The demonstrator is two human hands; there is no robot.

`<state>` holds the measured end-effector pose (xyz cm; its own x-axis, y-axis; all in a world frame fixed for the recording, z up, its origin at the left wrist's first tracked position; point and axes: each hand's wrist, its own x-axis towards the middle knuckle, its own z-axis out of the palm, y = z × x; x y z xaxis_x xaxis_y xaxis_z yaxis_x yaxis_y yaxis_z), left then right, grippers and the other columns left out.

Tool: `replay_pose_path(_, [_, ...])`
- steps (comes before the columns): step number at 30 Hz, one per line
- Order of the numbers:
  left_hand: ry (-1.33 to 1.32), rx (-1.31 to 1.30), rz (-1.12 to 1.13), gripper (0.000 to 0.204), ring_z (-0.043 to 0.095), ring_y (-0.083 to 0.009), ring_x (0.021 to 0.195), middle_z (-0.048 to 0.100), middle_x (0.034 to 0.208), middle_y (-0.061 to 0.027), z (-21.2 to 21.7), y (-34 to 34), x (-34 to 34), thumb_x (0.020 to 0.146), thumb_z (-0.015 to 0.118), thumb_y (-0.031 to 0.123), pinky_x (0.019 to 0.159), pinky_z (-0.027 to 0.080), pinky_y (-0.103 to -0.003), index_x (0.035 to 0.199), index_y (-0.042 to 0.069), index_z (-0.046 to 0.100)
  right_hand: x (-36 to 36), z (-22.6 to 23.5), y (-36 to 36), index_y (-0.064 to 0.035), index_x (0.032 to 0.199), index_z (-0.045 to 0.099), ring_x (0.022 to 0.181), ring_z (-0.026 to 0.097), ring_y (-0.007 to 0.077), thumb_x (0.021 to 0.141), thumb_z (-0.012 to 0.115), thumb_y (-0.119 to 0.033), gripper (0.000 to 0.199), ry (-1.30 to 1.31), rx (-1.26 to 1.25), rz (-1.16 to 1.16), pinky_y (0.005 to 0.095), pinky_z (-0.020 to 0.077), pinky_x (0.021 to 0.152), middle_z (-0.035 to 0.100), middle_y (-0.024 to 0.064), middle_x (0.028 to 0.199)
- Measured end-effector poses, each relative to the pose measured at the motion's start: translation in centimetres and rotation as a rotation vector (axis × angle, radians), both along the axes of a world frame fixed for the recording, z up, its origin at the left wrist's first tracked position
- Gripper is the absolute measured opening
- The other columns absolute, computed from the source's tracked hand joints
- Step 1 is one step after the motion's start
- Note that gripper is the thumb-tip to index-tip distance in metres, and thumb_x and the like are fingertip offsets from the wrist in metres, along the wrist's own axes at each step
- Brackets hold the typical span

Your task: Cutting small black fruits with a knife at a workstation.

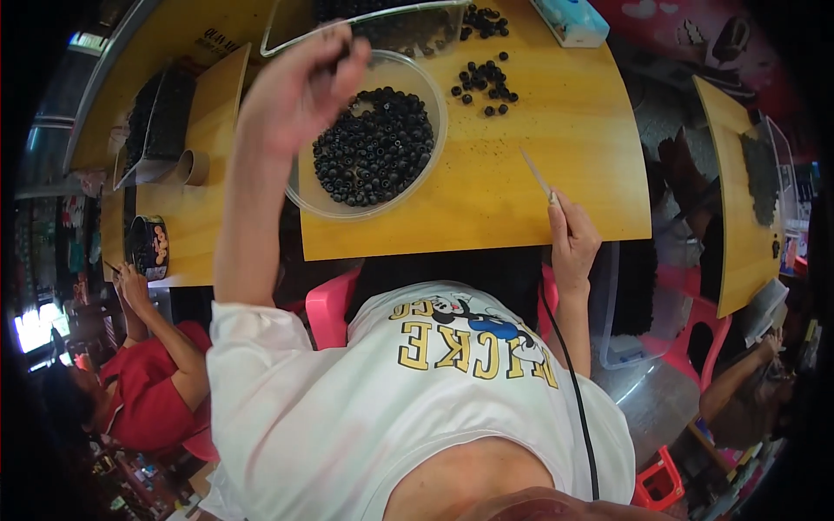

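My left hand (300,91), blurred by motion, is raised over the left rim of a round clear tub (441,113). Its fingers are curled together around something dark and small that I cannot make out. Inside the tub lies a heap of small round black pieces (373,148), some with a hole showing, like beads. Over the table's right front part, my right hand (573,239) is closed on a slim pointed knife (535,174), its blade slanting up and left. Several loose black pieces (488,82) lie on the table right of the tub.
A clear rectangular bin (365,33) with black pieces stands behind the round tub. At the back right of the wooden table (556,139) sits a blue and white tissue pack (573,22). A person in red (161,391) works at a table on the left; another person's arm (738,378) shows right.
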<state>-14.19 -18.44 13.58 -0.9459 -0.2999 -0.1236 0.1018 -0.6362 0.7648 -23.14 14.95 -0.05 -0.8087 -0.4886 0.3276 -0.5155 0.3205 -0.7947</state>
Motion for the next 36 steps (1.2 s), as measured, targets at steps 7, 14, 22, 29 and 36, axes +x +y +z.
replay_pose_path(7, [-0.332,-0.751,0.332,0.08,0.012,-0.0352,0.138,0.021,0.149,-0.0144,0.6,-6.9,-6.9,0.086,0.061,0.037,0.112,0.006,-0.05,0.145,0.01,0.014,0.9,0.8,0.5,0.0037,0.102,0.063,0.059,0.045,0.01,0.089,0.057,-0.011,0.02,0.066,-0.027,-0.001,0.0243,0.0351,0.053,0.051,0.0052,0.066])
replay_pose_path(14, [-0.33,-1.544,-0.105,0.019,0.065,-0.0215,0.073,0.067,0.078,-0.0134,-6.9,-0.4,-3.4,0.076,0.066,0.01,0.069,0.051,-0.032,0.09,-0.002,0.066,0.3,0.5,0.9,0.0043,0.101,0.063,0.059,0.047,0.0109,0.088,0.059,-0.01,0.02,0.036,-0.018,0.016,0.025,0.0362,0.053,0.052,0.0063,0.066])
replay_pose_path(22, [-0.329,-1.565,-0.082,0.018,0.065,-0.0312,0.078,0.066,0.082,-0.0196,-10.2,0.9,-3.7,0.075,0.067,0.009,0.071,0.05,-0.035,0.087,-0.003,0.065,0.5,0.9,0.1,0.0031,0.101,0.064,0.056,0.045,0.0122,0.088,0.06,-0.013,0.021,0.075,-0.007,0.064,0.0252,0.0346,0.051,0.049,0.0064,0.065])
replay_pose_path(29, [-0.369,-1.553,-0.08,0.018,0.062,-0.0182,0.078,0.064,0.089,-0.0122,-7.9,0.4,-2.2,0.081,0.063,0.008,0.068,0.048,-0.027,0.096,-0.002,0.064,0.5,0.9,0.4,0.0026,0.102,0.064,0.056,0.045,0.0123,0.088,0.06,-0.012,0.021,0.078,-0.008,0.08,0.0251,0.0344,0.05,0.049,0.0062,0.064])
replay_pose_path(36, [-0.154,0.12,-0.215,0.022,0.062,-0.0131,0.075,0.063,0.091,-0.0104,-4.4,8.9,1.3,0.088,0.056,0.004,0.067,0.055,-0.022,0.109,-0.002,0.057,-0.3,1.0,0.5,0.0046,0.104,0.062,0.06,0.044,0.0084,0.088,0.058,-0.009,0.021,-0.011,-0.172,0.02,0.0229,0.0347,0.053,0.052,0.0027,0.068])
